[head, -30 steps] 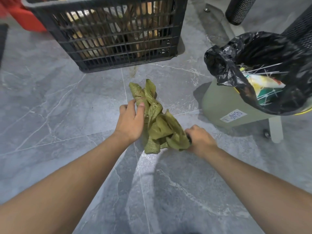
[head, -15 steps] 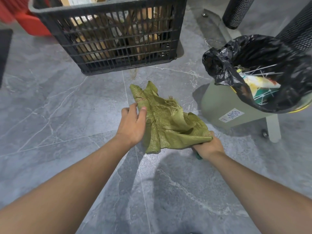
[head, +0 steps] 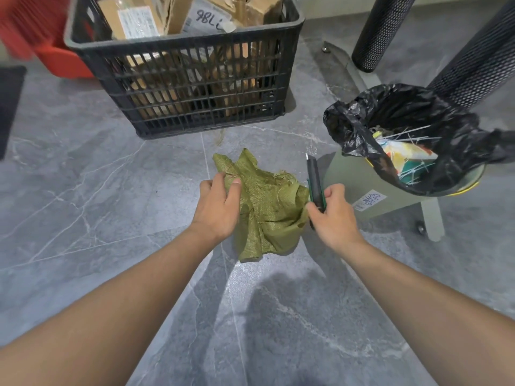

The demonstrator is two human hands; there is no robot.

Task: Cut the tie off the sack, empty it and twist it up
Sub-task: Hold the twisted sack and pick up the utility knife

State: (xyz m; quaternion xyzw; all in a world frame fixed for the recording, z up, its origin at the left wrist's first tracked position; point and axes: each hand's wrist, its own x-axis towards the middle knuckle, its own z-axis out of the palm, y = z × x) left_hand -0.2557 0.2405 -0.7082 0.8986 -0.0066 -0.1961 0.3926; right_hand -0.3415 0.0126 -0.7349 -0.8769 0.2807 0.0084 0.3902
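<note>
1. The sack (head: 267,210) hangs limp between the two hands, over the grey floor (head: 83,218). It is in front of the black crate (head: 189,87) and just left of the bin (head: 351,185). A second ago it was wrung into a tight bunch; now it has loosened into a wide, crumpled sheet.
2. The left hand (head: 218,207) has stayed on the sack's upper left part. Its grip pinches a fold between the thumb and curled fingers.
3. The right hand (head: 334,218) has changed most. A second ago it was a fist on the lower right end of the bunch, and half a second ago it was tucked under the cloth. Now it sits at the sack's right edge with its grip wrapped round a knife (head: 315,185), whose tip points up and away.
4. The sack looks empty and no tie shows on it, so cutting and emptying seem done. The twist has slackened, though, so that step probably needs taking up again, and the knife in the right hand would make it awkward.
5. Several things are hard to make out:
   - I cannot tell whether the right fingertips also nip the sack's edge.
   - The knife's lower end is hidden behind the hand.
   - A pale tip shows at the top of the knife, but whether the blade is out is unclear.
   - The red thing at the top left is blurred and cut off.
</note>
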